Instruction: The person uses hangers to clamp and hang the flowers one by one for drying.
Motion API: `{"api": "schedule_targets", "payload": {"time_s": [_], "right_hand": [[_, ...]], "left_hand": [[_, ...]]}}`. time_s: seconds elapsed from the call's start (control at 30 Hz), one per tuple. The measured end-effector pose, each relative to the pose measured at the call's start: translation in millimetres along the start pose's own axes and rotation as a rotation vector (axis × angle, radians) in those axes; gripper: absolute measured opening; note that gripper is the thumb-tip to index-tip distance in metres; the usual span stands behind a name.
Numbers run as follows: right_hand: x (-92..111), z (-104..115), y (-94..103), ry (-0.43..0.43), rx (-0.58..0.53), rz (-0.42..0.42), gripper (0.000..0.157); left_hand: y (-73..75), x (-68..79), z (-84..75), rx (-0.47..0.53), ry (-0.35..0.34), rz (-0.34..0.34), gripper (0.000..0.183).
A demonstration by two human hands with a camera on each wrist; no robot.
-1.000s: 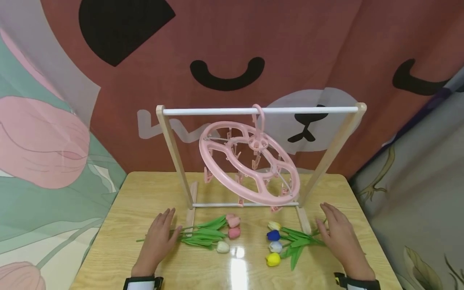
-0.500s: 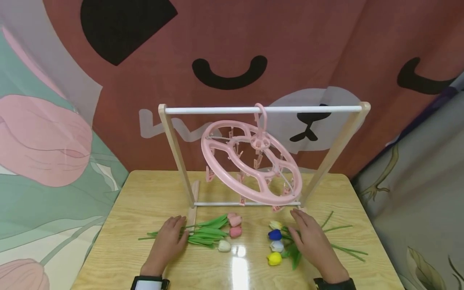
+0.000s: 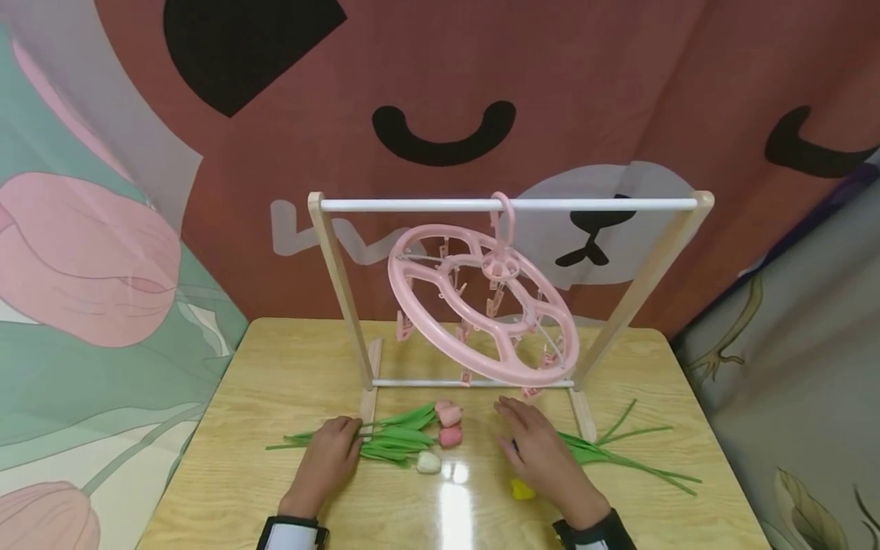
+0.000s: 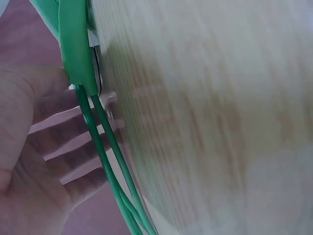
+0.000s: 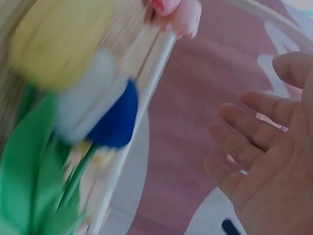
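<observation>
A curtained-off nook, whether home or studio unclear: bear-print cloth behind, flower-print cloth left and plant-print cloth right surround a wood-grain desk.

Wood-grain table under tulips and rack

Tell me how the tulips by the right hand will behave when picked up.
The tulips may lift unevenly, since their stems splay apart. Those slim stems could flex a little. The heads cluster at one end, so that end would probably dip first.
</observation>
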State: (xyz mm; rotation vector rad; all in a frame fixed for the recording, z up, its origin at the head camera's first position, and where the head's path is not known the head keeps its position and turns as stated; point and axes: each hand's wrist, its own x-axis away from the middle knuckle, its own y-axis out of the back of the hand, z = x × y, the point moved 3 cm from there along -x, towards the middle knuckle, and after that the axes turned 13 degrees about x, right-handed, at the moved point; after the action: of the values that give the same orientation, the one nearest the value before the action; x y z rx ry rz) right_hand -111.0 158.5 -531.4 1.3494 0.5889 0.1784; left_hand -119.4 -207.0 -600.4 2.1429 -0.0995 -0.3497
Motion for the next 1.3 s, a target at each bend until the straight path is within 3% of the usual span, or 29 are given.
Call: {"api": "schedule_targets", "payload": {"time_s": [0.17,0.37,0.7,0.97,1.3], "right_hand": [[-15,18,-4.0,0.039,-0.031,0.062,0.05],[-30,35,-10.6,0.151,-0.07,-0.042,0.041],[-54,56,-30.3,0.236,-0.112,-0.068,0.046],[-71,71,-36.0,0.269,-0.054,-0.032,0.048],[-89,76,-31.9,0.314,-0.008,-0.1,0.055]], "left_hand": [[-2.7,-2.9,1.0,-0.002,0.027,0.012,0.026],[0.8,-6.5,-1.6,-0.034,0.002,-0.015,0.018],[5.0,-6.8,0.3,-0.064,-0.02,-0.043,0.035],[12.9,-7.9,-2.7,-0.111,-0.124,-0.114,0.042],[41.3,-14.7,-25.8,-0.105,-0.285,-0.226,0.045]]}}
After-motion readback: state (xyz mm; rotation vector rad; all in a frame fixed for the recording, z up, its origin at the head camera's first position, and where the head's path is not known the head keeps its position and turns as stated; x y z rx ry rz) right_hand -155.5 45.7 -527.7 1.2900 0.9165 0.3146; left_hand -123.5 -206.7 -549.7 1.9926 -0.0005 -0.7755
